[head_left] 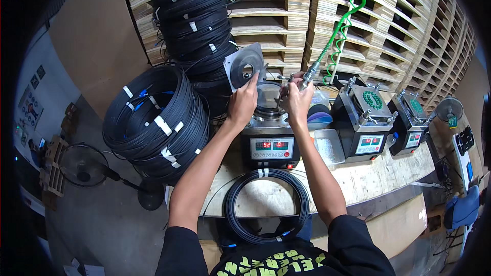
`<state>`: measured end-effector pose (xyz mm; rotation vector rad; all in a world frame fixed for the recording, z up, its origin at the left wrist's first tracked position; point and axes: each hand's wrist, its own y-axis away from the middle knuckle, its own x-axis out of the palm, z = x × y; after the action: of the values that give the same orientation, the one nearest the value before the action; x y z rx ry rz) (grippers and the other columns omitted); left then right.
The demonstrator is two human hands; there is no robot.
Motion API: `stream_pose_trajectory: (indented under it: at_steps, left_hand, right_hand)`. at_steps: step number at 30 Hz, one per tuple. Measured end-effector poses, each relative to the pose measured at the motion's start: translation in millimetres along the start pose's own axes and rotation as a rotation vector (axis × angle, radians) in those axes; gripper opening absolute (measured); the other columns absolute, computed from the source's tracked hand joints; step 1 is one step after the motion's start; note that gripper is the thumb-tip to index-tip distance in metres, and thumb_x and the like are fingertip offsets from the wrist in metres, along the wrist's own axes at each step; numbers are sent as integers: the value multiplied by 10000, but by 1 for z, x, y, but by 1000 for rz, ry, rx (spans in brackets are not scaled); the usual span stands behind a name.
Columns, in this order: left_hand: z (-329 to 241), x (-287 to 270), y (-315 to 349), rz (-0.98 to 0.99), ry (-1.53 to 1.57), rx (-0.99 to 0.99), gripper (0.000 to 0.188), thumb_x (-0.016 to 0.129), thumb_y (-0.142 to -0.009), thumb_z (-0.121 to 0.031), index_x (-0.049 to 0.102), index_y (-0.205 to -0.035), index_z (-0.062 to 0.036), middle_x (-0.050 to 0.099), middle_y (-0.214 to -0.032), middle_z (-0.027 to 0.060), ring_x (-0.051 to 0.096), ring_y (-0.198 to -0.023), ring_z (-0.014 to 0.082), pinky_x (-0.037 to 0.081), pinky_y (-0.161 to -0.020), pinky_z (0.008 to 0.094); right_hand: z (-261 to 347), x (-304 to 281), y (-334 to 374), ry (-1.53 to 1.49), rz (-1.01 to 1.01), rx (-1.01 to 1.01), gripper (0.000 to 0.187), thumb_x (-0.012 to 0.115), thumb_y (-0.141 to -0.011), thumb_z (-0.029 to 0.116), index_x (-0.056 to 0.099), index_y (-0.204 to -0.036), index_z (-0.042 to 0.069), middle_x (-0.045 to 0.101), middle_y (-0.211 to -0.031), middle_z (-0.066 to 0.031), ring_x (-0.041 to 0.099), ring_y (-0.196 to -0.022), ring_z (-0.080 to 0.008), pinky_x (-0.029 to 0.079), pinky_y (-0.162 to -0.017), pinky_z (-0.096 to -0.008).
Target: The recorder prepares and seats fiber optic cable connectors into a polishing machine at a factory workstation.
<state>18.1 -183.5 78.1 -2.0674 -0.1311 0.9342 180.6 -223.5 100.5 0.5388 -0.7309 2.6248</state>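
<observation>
My left hand (pixel 242 103) grips a square grey metal plate (pixel 238 66) with a dark round face and a hole in its middle, tilted up above the bench. In my right hand (pixel 297 100) is an air blow gun (pixel 310 73) on a green coiled hose (pixel 341 20). Its nozzle end is hard to make out near my fingers. Beneath both hands stands a black machine (pixel 271 149) with a red digital display and a round platen (pixel 269 97) on top. A coil of black cable (pixel 231 202) with blue connectors lies in front, partly over the bench's near edge.
Large coils of black cable (pixel 148 117) are stacked at the left. Two similar machines (pixel 360 122) (pixel 409 122) stand to the right, beside a clear plastic tray (pixel 329 146). Wooden pallets (pixel 273 5) rise behind the bench (pixel 378 174). A floor fan (pixel 82 164) stands at left.
</observation>
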Motion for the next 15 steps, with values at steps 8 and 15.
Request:
stream_pose_trajectory:
  at_steps: [8, 15]
  left_hand:
    - [5, -16, -4, 260, 133, 294, 468, 542, -886, 68, 626, -1330, -56, 667, -1253, 177, 668, -1056, 404, 561, -912, 458]
    - [12, -13, -11, 676, 3, 358, 442, 607, -862, 55, 672, -1280, -72, 613, -1340, 185, 626, -1132, 390, 506, -992, 441]
  right_hand:
    - [3, -34, -25, 28, -132, -158, 185, 504, -892, -74, 467, -1053, 10, 509, -900, -57, 627, -698, -156, 576, -665, -312]
    - [21, -76, -35, 27, -73, -158, 198, 500, -902, -60, 499, -1089, 4, 534, -898, -46, 655, -697, -172, 587, -659, -324]
